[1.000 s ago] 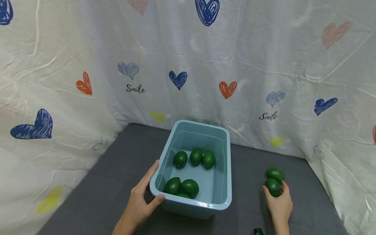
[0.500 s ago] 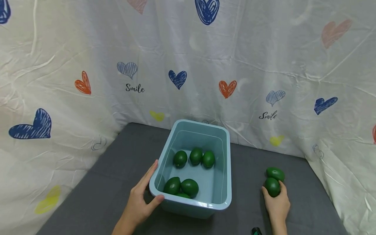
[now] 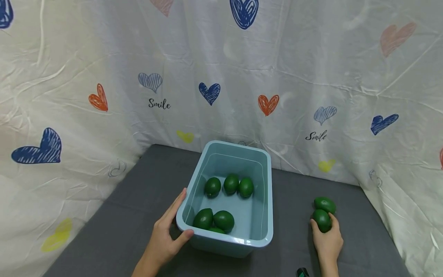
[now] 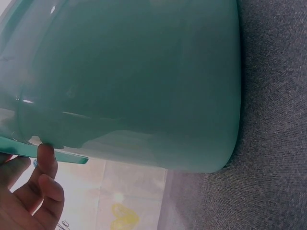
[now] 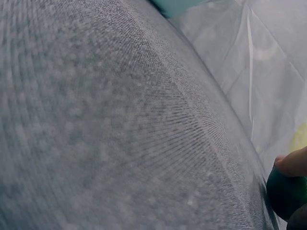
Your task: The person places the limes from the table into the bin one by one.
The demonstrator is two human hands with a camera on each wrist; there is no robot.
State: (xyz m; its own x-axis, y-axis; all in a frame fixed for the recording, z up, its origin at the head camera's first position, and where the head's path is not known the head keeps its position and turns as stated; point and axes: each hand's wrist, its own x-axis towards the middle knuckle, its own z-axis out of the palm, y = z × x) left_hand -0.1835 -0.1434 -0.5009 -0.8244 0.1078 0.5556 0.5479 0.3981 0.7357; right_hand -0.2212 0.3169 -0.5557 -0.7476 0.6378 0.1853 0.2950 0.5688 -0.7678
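On grey felt, right hand [image 3: 327, 241] grips smooth oval avocado [image 3: 322, 220]

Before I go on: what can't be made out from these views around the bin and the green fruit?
- Third fruit at the near end of the bin: head view, mostly hidden by the near wall.
- Bin contents: left wrist view shows only the outer wall.
- Right hand grip on the nearer fruit: fingers partly hidden behind it; right wrist view cuts it off at the edge.
- Dark object: cut off by the bottom edge.
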